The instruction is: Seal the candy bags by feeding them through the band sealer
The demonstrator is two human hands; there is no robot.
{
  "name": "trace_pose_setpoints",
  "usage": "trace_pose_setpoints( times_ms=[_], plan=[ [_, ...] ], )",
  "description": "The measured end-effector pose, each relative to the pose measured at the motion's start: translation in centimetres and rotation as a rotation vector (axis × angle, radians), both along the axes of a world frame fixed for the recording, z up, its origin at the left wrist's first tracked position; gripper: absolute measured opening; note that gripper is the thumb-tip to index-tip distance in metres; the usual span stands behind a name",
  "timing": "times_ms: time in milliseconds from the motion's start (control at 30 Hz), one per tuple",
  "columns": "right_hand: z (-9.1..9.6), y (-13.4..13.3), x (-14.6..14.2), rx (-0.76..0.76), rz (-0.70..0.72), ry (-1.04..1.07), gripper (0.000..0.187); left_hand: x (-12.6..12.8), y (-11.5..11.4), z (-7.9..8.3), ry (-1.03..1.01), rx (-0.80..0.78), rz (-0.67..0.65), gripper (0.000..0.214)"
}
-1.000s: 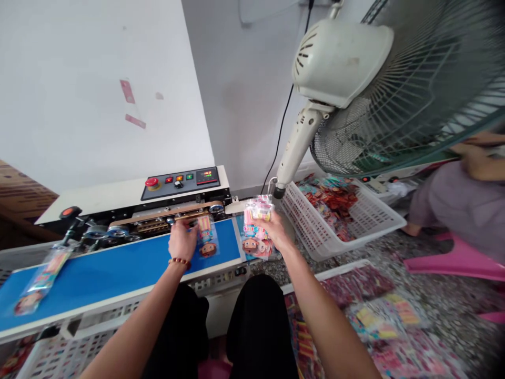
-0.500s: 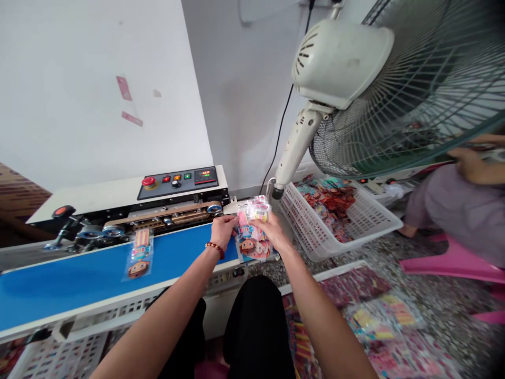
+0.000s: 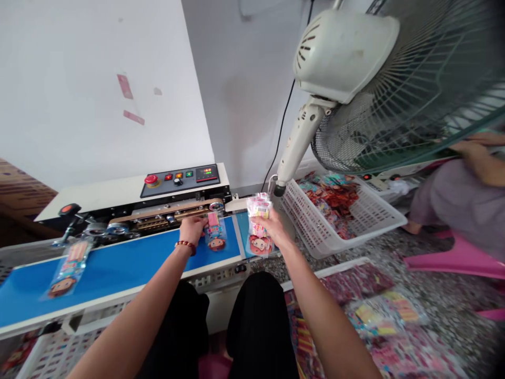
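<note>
- Here's your left hand (image 3: 192,229), right at the upper left edge of the near packet (image 3: 216,231); your fingers bunch there, though whether they pinch the film or merely touch it, you can't tell from this view.
- And that packet lies flat on the blue belt (image 3: 150,258), just right of your left hand, its long axis across the belt: printed face toward you, other end up by the silver wheel (image 3: 215,207).
- Over on the right, your right hand (image 3: 273,227) grips a stack of packets (image 3: 259,245), long axis likewise pointing away from you, a gap between it and the near packet.
- So your left is the nearer hand; a second packet (image 3: 69,268) lies slanted, well off to its left.
</note>
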State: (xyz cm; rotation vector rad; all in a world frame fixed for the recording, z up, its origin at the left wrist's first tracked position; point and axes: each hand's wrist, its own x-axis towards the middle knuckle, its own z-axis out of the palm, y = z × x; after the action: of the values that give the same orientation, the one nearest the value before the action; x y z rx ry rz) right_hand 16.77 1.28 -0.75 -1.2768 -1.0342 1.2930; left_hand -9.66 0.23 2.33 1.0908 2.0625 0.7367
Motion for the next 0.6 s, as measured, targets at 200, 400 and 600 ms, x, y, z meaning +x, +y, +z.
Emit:
trace_pose_setpoints(
  times_ms=[200, 400, 600],
  plan=[
    [-0.4, 0.3, -0.3, 0.045, -0.003, -0.052, 0.048, 1.5, -3.7, -0.3, 0.299, 0.383, 0.011, 0.028],
    [-0.7, 0.4, -0.3, 0.105, -0.007, -0.087, 0.045, 10.5, -1.8, 0.1, -0.138, 0.271, -0.399, 0.017],
    [-1.1, 0.0, 0.7, 0.121, 0.029, -0.147, 0.045, 10.4, 0.0, -0.3, -0.381, 0.214, -0.252, 0.019]
  ],
)
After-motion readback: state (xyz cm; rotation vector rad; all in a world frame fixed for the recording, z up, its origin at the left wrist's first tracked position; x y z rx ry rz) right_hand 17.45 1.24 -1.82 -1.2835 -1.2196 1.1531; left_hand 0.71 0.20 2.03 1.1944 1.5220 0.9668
